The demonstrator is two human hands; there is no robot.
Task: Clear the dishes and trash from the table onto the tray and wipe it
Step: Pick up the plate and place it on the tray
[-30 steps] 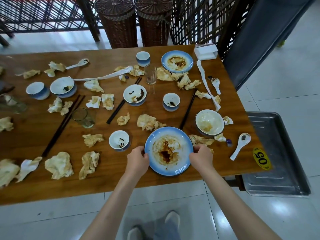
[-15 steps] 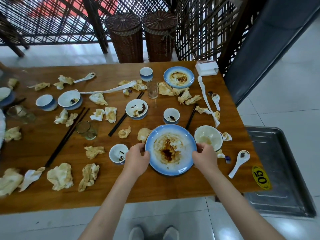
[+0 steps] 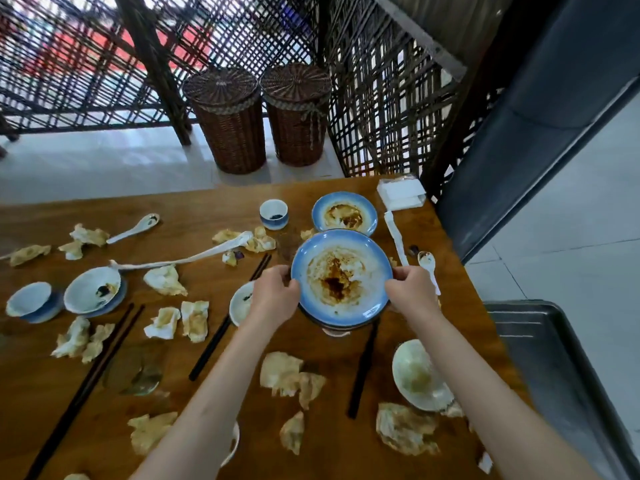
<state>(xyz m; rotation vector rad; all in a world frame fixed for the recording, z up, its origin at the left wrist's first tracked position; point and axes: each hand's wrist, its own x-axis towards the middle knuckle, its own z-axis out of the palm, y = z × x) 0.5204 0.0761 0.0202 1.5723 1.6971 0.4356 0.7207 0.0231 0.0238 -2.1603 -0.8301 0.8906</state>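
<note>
From my head camera, I hold the big plate (image 3: 341,277) up over the table (image 3: 207,209), my left hand (image 3: 275,292) gripping its left rim and my right hand (image 3: 412,289) gripping its right rim, fingers curled round the edge on both sides. The plate is blue-rimmed, smeared with brown sauce, and sits just in front of the second plate (image 3: 344,213) at the far edge, covering that plate's near rim.

Plenty is hidden. Under the plate I hold, only a pale sliver of some dish shows; I cannot tell what it is. My left hand covers most of a small bowl (image 3: 239,303). A glass (image 3: 143,379) near my left forearm is blurred and hard to read. A white dish by my left elbow is mostly behind my arm. The metal tray (image 3: 540,344) to the right of the table is cut off by the frame's edge, and the table's left side runs out of view.

Counting what I can see: two plates, one cup (image 3: 273,213), two spoons ( (image 3: 136,227) and (image 3: 427,268)), two bowls at the left ( (image 3: 92,289) and (image 3: 29,301)), one pale bowl (image 3: 417,375) by my right forearm, three dark sets of chopsticks, a napkin pack (image 3: 401,194) at the far right corner, and more than a dozen crumpled stained napkins scattered about. Two wicker baskets (image 3: 227,116) stand on the floor beyond.
</note>
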